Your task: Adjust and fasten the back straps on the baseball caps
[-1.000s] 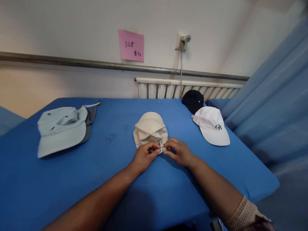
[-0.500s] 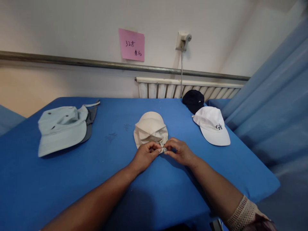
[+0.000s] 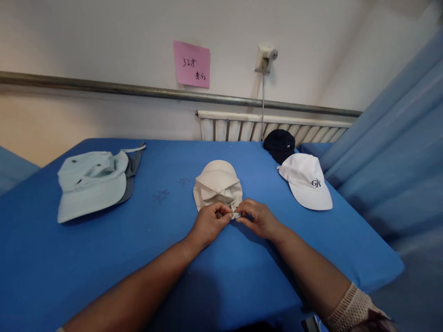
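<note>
A beige baseball cap (image 3: 218, 177) lies on the blue-covered table (image 3: 166, 258), its brim pointing away from me and its back strap towards me. My left hand (image 3: 209, 223) pinches the near end of the strap between thumb and fingers. Close beside it, my right hand (image 3: 259, 217) is closed on the small metal buckle (image 3: 237, 215) of that strap. Fingertips of both hands almost meet, and they partly cover the strap, so how it runs through the buckle is hidden.
At the left, a pale green cap (image 3: 92, 184) overlaps a dark grey cap (image 3: 133, 170). A white cap (image 3: 302, 177) and a navy cap (image 3: 279, 144) lie at the right. Behind the table are a radiator (image 3: 235, 129) and a metal rail (image 3: 138, 90); a blue curtain (image 3: 391, 138) hangs right.
The view has shifted slightly. Both hands stay at the cap's strap and buckle, with only a small movement of the fingers.
</note>
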A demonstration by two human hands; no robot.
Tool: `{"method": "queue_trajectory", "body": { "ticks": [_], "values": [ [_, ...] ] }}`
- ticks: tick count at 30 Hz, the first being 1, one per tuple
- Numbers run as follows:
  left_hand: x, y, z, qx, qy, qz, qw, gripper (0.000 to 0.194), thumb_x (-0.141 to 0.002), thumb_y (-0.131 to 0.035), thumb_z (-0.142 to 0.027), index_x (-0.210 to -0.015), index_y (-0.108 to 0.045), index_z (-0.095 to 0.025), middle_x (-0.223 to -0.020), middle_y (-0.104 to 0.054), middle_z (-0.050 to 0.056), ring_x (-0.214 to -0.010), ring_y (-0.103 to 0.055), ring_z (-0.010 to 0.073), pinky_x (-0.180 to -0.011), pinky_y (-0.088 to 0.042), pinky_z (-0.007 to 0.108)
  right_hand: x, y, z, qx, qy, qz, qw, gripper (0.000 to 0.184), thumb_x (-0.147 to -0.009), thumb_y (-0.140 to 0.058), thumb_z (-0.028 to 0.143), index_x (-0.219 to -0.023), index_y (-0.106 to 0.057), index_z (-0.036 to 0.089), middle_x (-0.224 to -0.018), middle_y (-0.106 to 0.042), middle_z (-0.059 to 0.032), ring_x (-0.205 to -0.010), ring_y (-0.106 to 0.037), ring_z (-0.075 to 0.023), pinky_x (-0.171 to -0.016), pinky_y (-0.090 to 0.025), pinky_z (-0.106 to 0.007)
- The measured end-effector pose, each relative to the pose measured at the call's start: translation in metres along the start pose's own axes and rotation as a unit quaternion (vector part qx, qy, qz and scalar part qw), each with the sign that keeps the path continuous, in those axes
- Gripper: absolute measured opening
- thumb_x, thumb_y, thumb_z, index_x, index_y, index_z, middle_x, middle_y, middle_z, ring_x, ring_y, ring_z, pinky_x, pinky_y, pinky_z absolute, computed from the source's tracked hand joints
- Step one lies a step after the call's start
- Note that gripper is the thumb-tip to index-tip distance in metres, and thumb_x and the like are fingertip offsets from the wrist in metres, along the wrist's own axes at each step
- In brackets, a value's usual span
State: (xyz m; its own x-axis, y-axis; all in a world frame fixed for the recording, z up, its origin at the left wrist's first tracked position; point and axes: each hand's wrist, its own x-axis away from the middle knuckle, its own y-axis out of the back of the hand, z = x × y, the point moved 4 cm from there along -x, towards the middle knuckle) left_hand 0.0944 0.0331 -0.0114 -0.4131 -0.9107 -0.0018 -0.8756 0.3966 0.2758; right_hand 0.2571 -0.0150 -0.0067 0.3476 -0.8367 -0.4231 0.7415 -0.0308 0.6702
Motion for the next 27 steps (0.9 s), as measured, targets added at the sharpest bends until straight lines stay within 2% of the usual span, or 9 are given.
{"method": "queue_trajectory", "body": {
  "ticks": [2,7,13,21,27],
  "values": [
    [0.000,0.001,-0.001,-0.008,-0.004,-0.007,1.000,0.012,-0.070,-0.066,-0.029,-0.071,-0.063,-0.017,-0.067,-0.062,-0.001,-0.059,-0.053,0.0125,-0.057,-0.042,0.023,0.000,0.000,0.001,0.005,-0.001,0.000,1.000,0.012,-0.089,-0.062,0.021,-0.100,-0.061,0.023,-0.091,-0.061,-0.0042,-0.081,-0.059,-0.0163,-0.071,-0.049,-0.028],
    [0.000,-0.001,-0.003,-0.021,-0.005,0.037,0.999,0.012,-0.069,-0.066,-0.028,-0.070,-0.064,-0.017,-0.063,-0.059,-0.002,-0.054,-0.048,0.0104,-0.053,-0.037,0.022,0.000,0.001,0.003,-0.001,-0.006,-0.002,1.000,0.012,-0.089,-0.062,0.021,-0.100,-0.061,0.023,-0.090,-0.061,-0.0040,-0.079,-0.058,-0.0160,-0.070,-0.049,-0.028],
    [0.000,0.001,-0.002,-0.037,-0.021,0.003,0.999,0.006,-0.071,-0.063,-0.024,-0.070,-0.063,-0.018,-0.065,-0.061,-0.001,-0.057,-0.052,0.0116,-0.055,-0.040,0.022,-0.001,0.000,0.005,-0.023,0.000,-0.007,1.000,0.010,-0.089,-0.062,0.021,-0.098,-0.061,0.022,-0.090,-0.061,-0.0039,-0.079,-0.059,-0.0157,-0.070,-0.049,-0.027],
    [0.000,-0.001,0.000,-0.004,-0.014,0.039,0.999,0.011,-0.078,-0.063,-0.029,-0.076,-0.064,-0.018,-0.062,-0.060,-0.003,-0.055,-0.055,0.0118,-0.055,-0.043,0.023,-0.001,-0.004,-0.006,-0.056,-0.018,-0.036,0.998,0.011,-0.088,-0.064,0.026,-0.098,-0.064,0.022,-0.090,-0.064,-0.0038,-0.074,-0.059,-0.0146,-0.068,-0.049,-0.027],
    [0.001,-0.001,0.000,0.028,-0.024,0.069,0.997,0.014,-0.077,-0.065,-0.026,-0.088,-0.067,-0.018,-0.078,-0.068,0.000,-0.068,-0.062,0.0130,-0.065,-0.048,0.025,0.000,0.001,-0.011,-0.072,-0.035,-0.053,0.995,0.011,-0.087,-0.065,0.027,-0.096,-0.065,0.020,-0.087,-0.064,-0.0038,-0.070,-0.059,-0.0137,-0.066,-0.049,-0.026]
  ]
}}
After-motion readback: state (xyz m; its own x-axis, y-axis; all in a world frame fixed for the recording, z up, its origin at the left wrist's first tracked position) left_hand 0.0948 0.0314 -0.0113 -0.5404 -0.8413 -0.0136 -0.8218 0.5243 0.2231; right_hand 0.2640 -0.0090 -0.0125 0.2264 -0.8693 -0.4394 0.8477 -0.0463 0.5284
